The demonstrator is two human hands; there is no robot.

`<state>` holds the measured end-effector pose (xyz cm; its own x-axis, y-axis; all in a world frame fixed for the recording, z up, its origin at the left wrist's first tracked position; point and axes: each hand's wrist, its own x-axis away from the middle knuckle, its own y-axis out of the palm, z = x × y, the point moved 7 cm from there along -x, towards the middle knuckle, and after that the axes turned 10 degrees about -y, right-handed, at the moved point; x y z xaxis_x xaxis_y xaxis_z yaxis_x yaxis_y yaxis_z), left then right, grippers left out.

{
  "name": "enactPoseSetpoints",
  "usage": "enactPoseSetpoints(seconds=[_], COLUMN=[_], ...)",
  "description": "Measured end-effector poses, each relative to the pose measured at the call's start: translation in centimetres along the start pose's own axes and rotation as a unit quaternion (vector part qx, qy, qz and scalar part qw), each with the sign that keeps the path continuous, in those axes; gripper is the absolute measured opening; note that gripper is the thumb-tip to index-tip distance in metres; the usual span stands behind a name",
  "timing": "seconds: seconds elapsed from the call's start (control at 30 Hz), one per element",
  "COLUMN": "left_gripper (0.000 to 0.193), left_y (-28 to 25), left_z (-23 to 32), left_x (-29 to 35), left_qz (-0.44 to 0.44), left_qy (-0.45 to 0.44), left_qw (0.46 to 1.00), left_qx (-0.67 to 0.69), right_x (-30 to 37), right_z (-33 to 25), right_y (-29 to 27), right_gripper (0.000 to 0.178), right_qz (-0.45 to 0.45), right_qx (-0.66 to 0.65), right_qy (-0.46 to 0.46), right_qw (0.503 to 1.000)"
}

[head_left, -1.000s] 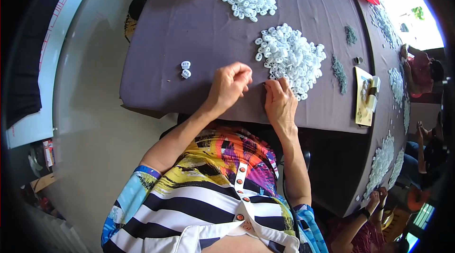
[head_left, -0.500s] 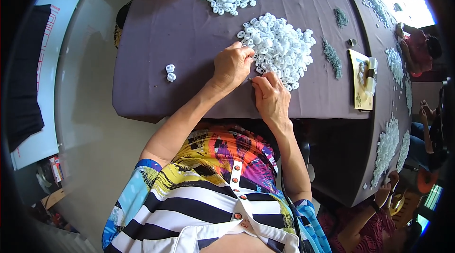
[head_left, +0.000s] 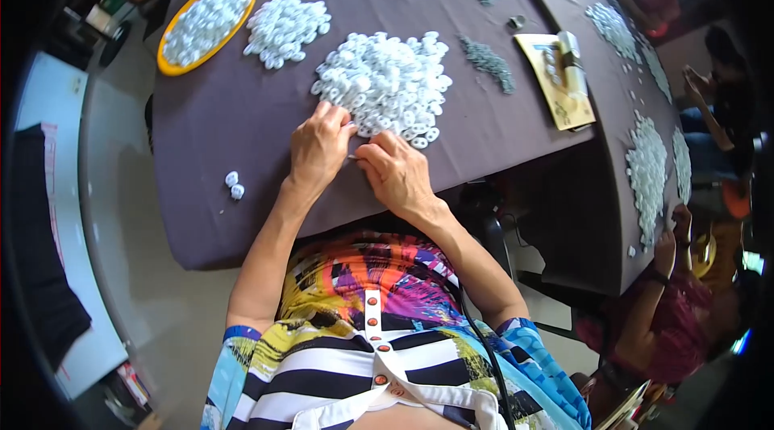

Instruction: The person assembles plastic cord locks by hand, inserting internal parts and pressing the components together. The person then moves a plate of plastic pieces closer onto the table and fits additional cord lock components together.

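Purple-clothed counter (head_left: 242, 132): I logged left hand (head_left: 319, 148) and right hand (head_left: 397, 172) meeting at near edge of white ring pile (head_left: 385, 85), grip pinched on something small, unidentifiable; pile within reach.

Big table (head_left: 242, 220) with a dark purple-grey cloth over it. Dead centre is a heap of small white rings (head_left: 385, 85), and a smaller white pile (head_left: 284, 25) sits to its far left, next to a yellow tray (head_left: 168, 66) full of the same bits. Two loose white pieces (head_left: 234, 185) lie near the left edge. On the right: little grey clusters (head_left: 487, 62), a yellowish card (head_left: 556, 83), more white piles (head_left: 647, 172).
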<state>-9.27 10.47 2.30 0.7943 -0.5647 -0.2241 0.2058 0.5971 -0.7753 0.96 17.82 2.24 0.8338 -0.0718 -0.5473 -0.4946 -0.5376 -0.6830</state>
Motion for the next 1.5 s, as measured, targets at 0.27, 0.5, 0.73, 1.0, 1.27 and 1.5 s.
enactPoseSetpoints(seconds=[0.27,0.5,0.73,1.0,1.27,1.5], left_gripper=[0.007,0.01,0.012,0.013,0.016,0.014], left_y=[-0.5,1.5,1.5,1.3,0.7,0.9], left_z=[-2.5,-3.0,-2.6,-4.0,-4.2,-4.3], left_x=[0.6,3.0,4.0,6.1,6.6,6.8], left_qz=[0.065,-0.064,-0.116,-0.113,-0.105,-0.137], left_qy=[-0.006,-0.264,-0.298,-0.313,-0.314,-0.303], left_qw=[0.986,0.788,0.727,0.721,0.749,0.749], left_qx=[0.156,0.553,0.608,0.608,0.574,0.573], right_x=[1.1,1.2,0.2,-0.4,-0.1,0.5], right_z=[9.2,14.9,15.4,8.4,0.6,0.2], right_y=[-9.8,-12.1,-11.4,-8.9,1.7,3.2], right_gripper=[0.007,0.008,0.01,0.002,0.007,0.009], right_qz=[0.133,0.104,-0.008,0.083,0.045,0.032], right_qx=[0.106,0.222,0.346,0.109,-0.388,-0.384], right_qy=[0.112,0.15,0.197,0.138,0.188,0.156], right_qw=[0.979,0.958,0.917,0.981,0.901,0.91])
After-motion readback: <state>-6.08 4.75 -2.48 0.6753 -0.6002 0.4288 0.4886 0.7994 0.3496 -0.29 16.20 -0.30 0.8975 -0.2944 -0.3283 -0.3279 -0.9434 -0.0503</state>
